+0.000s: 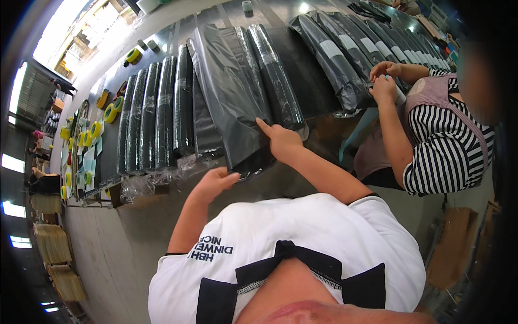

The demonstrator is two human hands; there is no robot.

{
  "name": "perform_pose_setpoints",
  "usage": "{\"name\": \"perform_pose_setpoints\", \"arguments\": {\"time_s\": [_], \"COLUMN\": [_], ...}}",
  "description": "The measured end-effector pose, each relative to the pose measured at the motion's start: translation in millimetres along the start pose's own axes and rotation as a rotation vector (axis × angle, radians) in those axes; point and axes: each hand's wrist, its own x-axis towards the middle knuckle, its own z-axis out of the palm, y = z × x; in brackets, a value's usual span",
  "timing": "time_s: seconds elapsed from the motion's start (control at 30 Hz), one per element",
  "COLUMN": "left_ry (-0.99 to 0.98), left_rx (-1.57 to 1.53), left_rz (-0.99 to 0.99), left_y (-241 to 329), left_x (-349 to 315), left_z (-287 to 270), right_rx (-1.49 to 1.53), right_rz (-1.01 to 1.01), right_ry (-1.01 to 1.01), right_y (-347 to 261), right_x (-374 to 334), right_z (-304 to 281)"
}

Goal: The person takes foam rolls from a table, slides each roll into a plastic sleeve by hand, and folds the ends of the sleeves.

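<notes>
A large black plastic bag [224,92] lies lengthwise on the table, its near end hanging over the front edge. My left hand [213,184] is closed at the left corner of the bag's mouth, thumb and fingers pinching the rim. On the right side of the bag's near end is my right hand [285,142], its index finger stretched over the film and the other fingers partly hidden against the bag's edge. Shiny film-wrapped black rolls [274,75] lie just right of the bag, and several more wrapped rolls [164,108] line up to its left.
Yellow tape rolls [110,113] sit at the table's left end. Loose clear film [145,186] hangs off the front edge. A co-worker in a striped top [445,143] handles black bagged packages [332,59] with pale labels on the right. Cardboard [453,245] stands behind that person.
</notes>
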Motion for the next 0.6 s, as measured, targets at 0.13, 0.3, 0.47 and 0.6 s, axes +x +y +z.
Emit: {"name": "perform_pose_setpoints", "arguments": {"time_s": [0.13,0.3,0.47,0.6], "left_ry": [0.113,0.171,0.272,0.197], "left_rx": [-0.229,-0.372,-0.557,-0.406], "left_rz": [0.001,-0.012,0.001,0.087], "left_y": [21.7,-19.8,10.8,-1.4], "left_x": [2.0,18.0,7.3,20.2], "left_z": [15.3,19.2,44.1,45.7], "right_rx": [0.234,0.705,0.136,0.105], "right_rz": [-0.139,-0.117,-0.422,-0.948], "right_ry": [0.113,0.016,0.484,0.236], "right_y": [41.4,88.7,45.3,12.7], "right_x": [-21.5,-23.0,-20.4,22.8], "right_z": [7.6,-4.3,-50.2,-56.9]}}
